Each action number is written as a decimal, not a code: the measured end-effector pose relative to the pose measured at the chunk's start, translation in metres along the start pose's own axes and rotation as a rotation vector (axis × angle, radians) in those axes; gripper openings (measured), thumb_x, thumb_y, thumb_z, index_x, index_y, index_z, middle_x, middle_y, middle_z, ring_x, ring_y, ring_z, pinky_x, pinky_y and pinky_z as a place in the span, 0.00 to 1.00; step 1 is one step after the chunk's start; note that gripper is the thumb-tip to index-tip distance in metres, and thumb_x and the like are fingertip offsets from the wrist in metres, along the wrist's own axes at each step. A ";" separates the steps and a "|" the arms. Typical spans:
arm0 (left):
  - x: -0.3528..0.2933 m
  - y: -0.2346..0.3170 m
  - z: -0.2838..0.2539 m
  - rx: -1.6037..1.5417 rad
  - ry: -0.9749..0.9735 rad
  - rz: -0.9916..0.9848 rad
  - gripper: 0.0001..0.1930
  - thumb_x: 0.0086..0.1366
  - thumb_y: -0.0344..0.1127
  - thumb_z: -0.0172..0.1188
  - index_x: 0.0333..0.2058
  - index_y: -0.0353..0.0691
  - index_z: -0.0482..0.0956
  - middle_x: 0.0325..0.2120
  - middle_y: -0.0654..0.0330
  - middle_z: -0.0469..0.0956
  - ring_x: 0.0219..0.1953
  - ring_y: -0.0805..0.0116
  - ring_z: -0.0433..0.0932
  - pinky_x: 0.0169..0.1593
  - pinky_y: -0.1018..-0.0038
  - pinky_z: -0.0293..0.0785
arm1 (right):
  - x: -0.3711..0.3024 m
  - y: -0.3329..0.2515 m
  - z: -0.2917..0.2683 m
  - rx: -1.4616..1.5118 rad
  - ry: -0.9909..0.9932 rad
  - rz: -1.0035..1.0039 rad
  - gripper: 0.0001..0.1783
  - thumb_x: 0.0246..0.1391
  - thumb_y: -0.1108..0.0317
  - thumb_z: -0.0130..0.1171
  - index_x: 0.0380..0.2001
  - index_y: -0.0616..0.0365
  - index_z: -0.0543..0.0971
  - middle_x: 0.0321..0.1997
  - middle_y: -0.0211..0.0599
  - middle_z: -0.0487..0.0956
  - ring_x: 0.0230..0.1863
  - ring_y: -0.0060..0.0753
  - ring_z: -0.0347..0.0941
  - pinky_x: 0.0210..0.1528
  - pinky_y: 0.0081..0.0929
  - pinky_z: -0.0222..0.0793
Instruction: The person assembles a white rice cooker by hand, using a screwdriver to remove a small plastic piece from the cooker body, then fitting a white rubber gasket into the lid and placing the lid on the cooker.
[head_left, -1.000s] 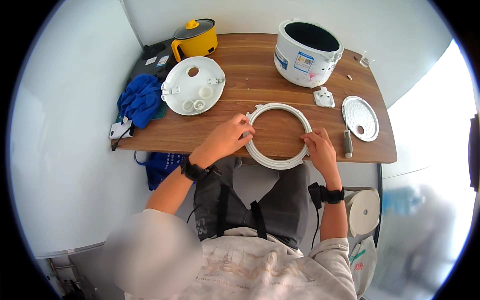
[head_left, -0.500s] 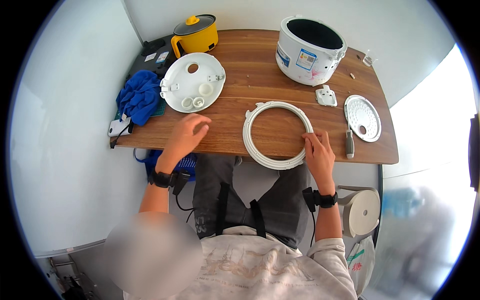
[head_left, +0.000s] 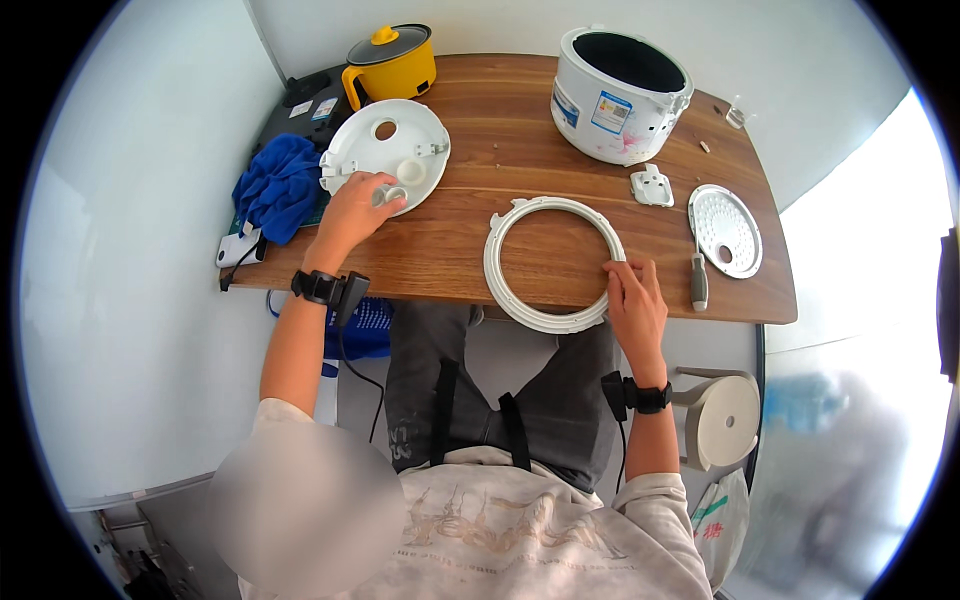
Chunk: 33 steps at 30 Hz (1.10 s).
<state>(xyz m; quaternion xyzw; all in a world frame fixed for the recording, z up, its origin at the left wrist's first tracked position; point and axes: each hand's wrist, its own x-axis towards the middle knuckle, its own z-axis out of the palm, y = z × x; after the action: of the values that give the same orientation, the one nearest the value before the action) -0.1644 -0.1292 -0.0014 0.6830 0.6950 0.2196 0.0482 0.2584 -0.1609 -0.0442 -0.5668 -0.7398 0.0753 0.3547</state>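
Observation:
A white plastic ring (head_left: 503,285) with small tabs lies at the table's front edge. My right hand (head_left: 637,305) pinches its right side between thumb and fingers. On the left, a white oval lid shell (head_left: 350,125) lies with its hollow side up, holding small round white parts. My left hand (head_left: 355,215) is over the shell's near edge, thumb and fingers apart around a small round white cap (head_left: 397,195). The hand partly hides a second cap beside it; whether the fingers touch either cap is unclear. Another white round piece (head_left: 411,171) sits just beyond them.
A white rice cooker body (head_left: 590,110) stands at the back right, a yellow pot (head_left: 400,72) at the back left. A small white bracket (head_left: 652,186), a perforated white disc (head_left: 735,225) and a screwdriver (head_left: 699,285) lie right. A blue cloth (head_left: 277,188) is left.
My left hand has moved forward from the table's front edge to the small caps in the lid shell. My right hand keeps its hold on the ring.

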 end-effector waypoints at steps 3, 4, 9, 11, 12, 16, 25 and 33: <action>0.002 -0.005 0.006 0.046 -0.049 -0.038 0.17 0.63 0.46 0.67 0.47 0.47 0.81 0.43 0.52 0.79 0.48 0.52 0.79 0.52 0.62 0.75 | -0.001 -0.001 0.000 -0.019 0.004 -0.007 0.07 0.61 0.69 0.59 0.40 0.49 0.82 0.44 0.36 0.76 0.44 0.42 0.78 0.39 0.38 0.75; 0.003 -0.007 0.006 0.058 -0.058 -0.047 0.17 0.63 0.47 0.67 0.46 0.47 0.81 0.42 0.53 0.79 0.46 0.52 0.79 0.50 0.62 0.75 | 0.000 -0.001 -0.001 -0.015 0.003 -0.008 0.07 0.60 0.69 0.59 0.40 0.49 0.82 0.44 0.36 0.76 0.44 0.42 0.78 0.39 0.38 0.75; 0.009 -0.017 0.011 0.031 -0.051 0.033 0.16 0.61 0.45 0.68 0.43 0.45 0.81 0.38 0.52 0.80 0.42 0.52 0.79 0.46 0.61 0.76 | -0.002 -0.002 -0.003 -0.014 0.009 -0.010 0.07 0.60 0.70 0.59 0.40 0.49 0.82 0.43 0.37 0.75 0.43 0.42 0.78 0.39 0.38 0.75; 0.011 -0.013 0.011 0.016 -0.064 0.025 0.16 0.60 0.44 0.68 0.43 0.43 0.80 0.37 0.51 0.81 0.41 0.51 0.80 0.46 0.61 0.76 | -0.001 -0.002 -0.002 0.001 0.019 -0.019 0.06 0.60 0.70 0.59 0.40 0.49 0.82 0.43 0.36 0.75 0.43 0.42 0.77 0.40 0.38 0.74; 0.011 -0.012 0.012 0.003 -0.055 0.028 0.15 0.60 0.43 0.68 0.42 0.43 0.80 0.38 0.51 0.81 0.41 0.51 0.80 0.46 0.61 0.76 | -0.002 -0.002 -0.003 0.006 0.023 -0.021 0.06 0.60 0.70 0.59 0.40 0.49 0.82 0.43 0.36 0.75 0.43 0.42 0.77 0.40 0.38 0.74; 0.011 -0.012 0.014 -0.010 -0.022 0.021 0.15 0.59 0.40 0.67 0.41 0.40 0.79 0.39 0.50 0.81 0.42 0.50 0.80 0.47 0.61 0.76 | -0.002 -0.001 -0.002 0.000 0.005 -0.010 0.06 0.60 0.69 0.59 0.39 0.49 0.82 0.43 0.36 0.75 0.42 0.42 0.77 0.40 0.38 0.74; 0.013 -0.013 0.012 -0.014 -0.004 0.037 0.15 0.58 0.38 0.68 0.40 0.37 0.77 0.37 0.49 0.82 0.41 0.48 0.80 0.46 0.61 0.76 | -0.001 -0.002 -0.002 0.004 0.012 -0.023 0.06 0.61 0.69 0.59 0.39 0.50 0.82 0.43 0.37 0.75 0.42 0.43 0.77 0.39 0.39 0.74; 0.013 -0.014 0.012 -0.089 0.008 0.020 0.15 0.58 0.33 0.67 0.42 0.39 0.74 0.39 0.48 0.83 0.43 0.48 0.82 0.46 0.62 0.78 | -0.002 -0.003 -0.003 0.007 0.021 -0.016 0.06 0.60 0.70 0.59 0.39 0.50 0.82 0.42 0.37 0.75 0.43 0.43 0.77 0.40 0.38 0.74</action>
<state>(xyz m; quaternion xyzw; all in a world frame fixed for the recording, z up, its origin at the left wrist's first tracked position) -0.1740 -0.1132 -0.0145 0.6863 0.6778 0.2534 0.0733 0.2581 -0.1643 -0.0419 -0.5604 -0.7402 0.0692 0.3650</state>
